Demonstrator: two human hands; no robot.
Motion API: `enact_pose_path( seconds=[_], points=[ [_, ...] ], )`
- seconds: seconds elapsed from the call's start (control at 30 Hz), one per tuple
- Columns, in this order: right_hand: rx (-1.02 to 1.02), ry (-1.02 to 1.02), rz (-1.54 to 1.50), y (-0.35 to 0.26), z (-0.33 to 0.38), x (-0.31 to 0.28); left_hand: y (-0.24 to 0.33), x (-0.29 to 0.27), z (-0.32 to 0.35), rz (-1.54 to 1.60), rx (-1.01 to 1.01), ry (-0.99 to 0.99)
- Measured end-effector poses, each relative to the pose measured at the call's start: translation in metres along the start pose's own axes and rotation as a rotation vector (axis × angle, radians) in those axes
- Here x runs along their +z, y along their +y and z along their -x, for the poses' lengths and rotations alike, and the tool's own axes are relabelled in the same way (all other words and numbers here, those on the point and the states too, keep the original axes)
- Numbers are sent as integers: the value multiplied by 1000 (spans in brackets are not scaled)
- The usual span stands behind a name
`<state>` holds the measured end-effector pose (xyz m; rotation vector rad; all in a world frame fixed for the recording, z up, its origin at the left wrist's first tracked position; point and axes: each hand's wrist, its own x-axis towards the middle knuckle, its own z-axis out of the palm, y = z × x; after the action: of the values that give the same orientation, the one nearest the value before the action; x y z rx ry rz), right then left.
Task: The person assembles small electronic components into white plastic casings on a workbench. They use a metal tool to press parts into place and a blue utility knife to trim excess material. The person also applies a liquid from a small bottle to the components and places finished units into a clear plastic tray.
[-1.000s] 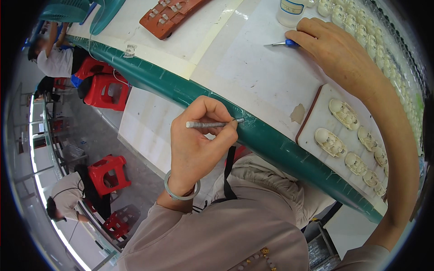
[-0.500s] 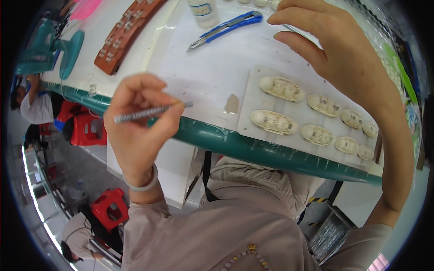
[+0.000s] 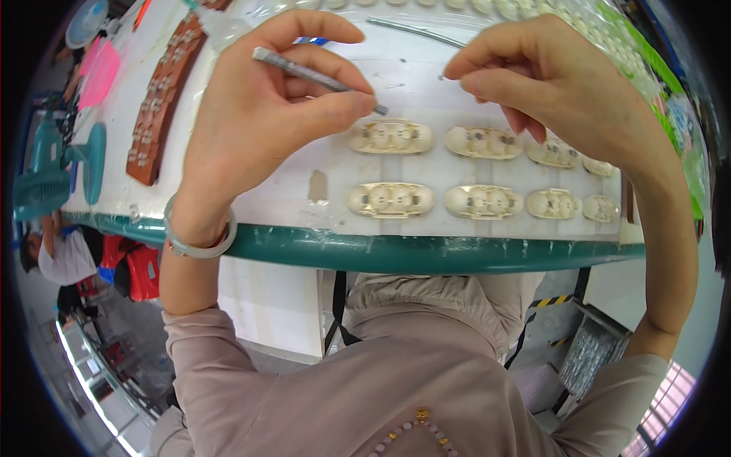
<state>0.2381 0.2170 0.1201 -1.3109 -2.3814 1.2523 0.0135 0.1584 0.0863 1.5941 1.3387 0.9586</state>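
Note:
My left hand [image 3: 274, 107] is closed around a slim silver rod [image 3: 304, 72], pinched between thumb and fingers. The rod's lower tip hangs just above a cream oval piece [image 3: 392, 137] with rounded domes. That piece belongs to two rows of similar pieces on a pale flat board [image 3: 449, 169]. Over the far right part of the board, my right hand [image 3: 548, 84] has thumb and forefinger pressed together; anything between them is too small to make out. Behind its forefinger runs a thin metal tool [image 3: 415, 30], apparently lying on the table.
A reddish-brown strip holding small metal parts [image 3: 156, 114] lies at the left, beside a teal fan [image 3: 49, 164] and a pink sheet [image 3: 99, 72]. Blue knife [image 3: 314, 40] shows partly behind my left hand. More cream pieces [image 3: 502, 9] line the back; the green table edge [image 3: 426, 251] runs in front.
My left hand has moved up and right with the rod, over the board. The right hand's thumb and forefinger, apart before, have come together. The whole view has shifted and turned.

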Motion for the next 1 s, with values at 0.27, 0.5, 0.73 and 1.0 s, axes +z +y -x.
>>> enact_pose_path(
  seconds=[0.27, 0.5, 0.73, 1.0],
  points=[
    [163, -132, 85, -22, 11, -36, 2, -3, -7, 12, -101, -62],
    [47, -23, -146, 0, 8, 7, 7, 1, -9, 36, -119, -127],
    [53, -19, -134, 3, 2, 32, 8, 14, 0, -168, 85, -16],
    [162, 22, -238, -13, 8, 41, 22, 13, -8, -73, -7, -156]
  ],
)
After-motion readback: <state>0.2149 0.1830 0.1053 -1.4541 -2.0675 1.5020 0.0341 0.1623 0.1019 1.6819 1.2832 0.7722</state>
